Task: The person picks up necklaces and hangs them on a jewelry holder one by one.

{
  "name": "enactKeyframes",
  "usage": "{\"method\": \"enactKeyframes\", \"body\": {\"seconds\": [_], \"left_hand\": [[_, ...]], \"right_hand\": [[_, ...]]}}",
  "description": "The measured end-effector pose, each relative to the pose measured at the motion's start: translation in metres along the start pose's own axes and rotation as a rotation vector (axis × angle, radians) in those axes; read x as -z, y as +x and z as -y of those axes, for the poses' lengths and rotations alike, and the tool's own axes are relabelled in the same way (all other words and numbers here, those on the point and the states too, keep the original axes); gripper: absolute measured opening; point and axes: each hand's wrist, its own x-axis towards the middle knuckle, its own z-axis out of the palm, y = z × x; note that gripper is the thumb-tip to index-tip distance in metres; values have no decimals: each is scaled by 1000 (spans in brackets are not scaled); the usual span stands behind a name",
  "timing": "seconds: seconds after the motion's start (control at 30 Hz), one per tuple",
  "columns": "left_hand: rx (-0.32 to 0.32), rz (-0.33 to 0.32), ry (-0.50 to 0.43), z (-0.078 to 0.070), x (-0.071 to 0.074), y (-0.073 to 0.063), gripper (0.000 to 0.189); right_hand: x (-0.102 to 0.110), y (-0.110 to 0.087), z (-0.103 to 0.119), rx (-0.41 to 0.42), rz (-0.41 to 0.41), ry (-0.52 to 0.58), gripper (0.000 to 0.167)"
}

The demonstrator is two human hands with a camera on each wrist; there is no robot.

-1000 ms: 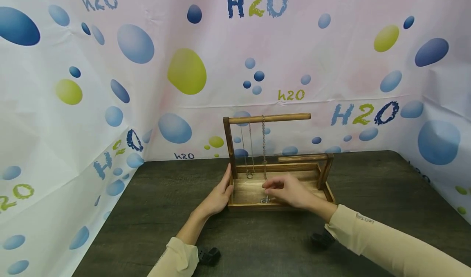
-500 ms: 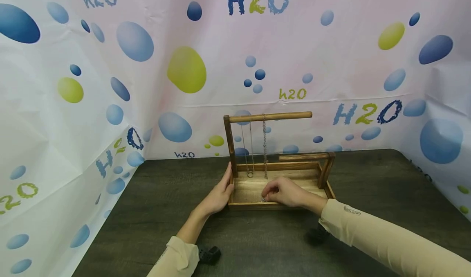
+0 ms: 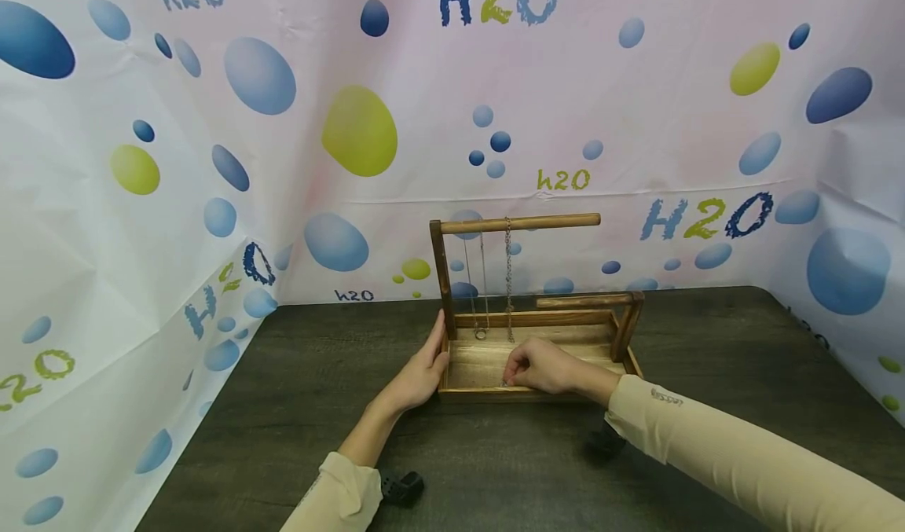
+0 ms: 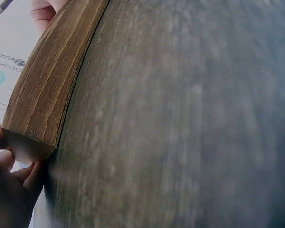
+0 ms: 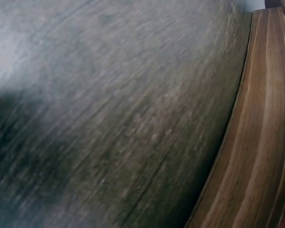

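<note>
A wooden jewelry stand [image 3: 523,394] has a shallow tray base and two bars on posts. My left hand [image 3: 417,371] rests against the tray's left end, fingers extended along its side; in the left wrist view, fingertips [image 4: 34,178] touch the wooden corner. My right hand [image 3: 543,367] reaches down into the tray by its front edge, fingers curled. At its fingertips a bit of silver chain [image 3: 505,384] shows, mostly hidden by the hand. From the upper bar hang a thin necklace with a ring pendant [image 3: 481,334] and a thicker linked chain [image 3: 508,273].
The lower bar [image 3: 583,302] juts leftward from the tray's right post. Beneath the stand is a dark wood-grain table [image 3: 339,343], and a printed curtain [image 3: 424,60] stands behind it. A black wrist device [image 3: 403,489] sits by the left cuff.
My right hand has moved down toward the tray's front edge, now covering most of the silver chain seen lying there before. The left hand has stayed against the tray's end.
</note>
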Motion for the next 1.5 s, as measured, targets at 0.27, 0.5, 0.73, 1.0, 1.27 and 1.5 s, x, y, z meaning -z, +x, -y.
{"method": "enactKeyframes", "body": {"seconds": [0.27,0.5,0.73,1.0,1.27,1.5], "left_hand": [[-8,-11,8,-1,0,0,71],[3,-19,-5,-12,0,-4,70],[-12,-5,-47,-39,5,-14,68],[-6,-9,-49,-40,4,-15,68],[7,-7,-58,-38,3,-15,68],[-5,-13,-54,-39,3,-16,68]], "right_hand": [[0,4,6,-19,14,-36,18],[0,7,11,-46,31,-50,18],[1,8,14,-68,25,-51,14],[-2,11,16,-145,-11,-86,9],[-3,12,16,-223,-7,-50,10],[2,12,19,-180,-18,12,5]]}}
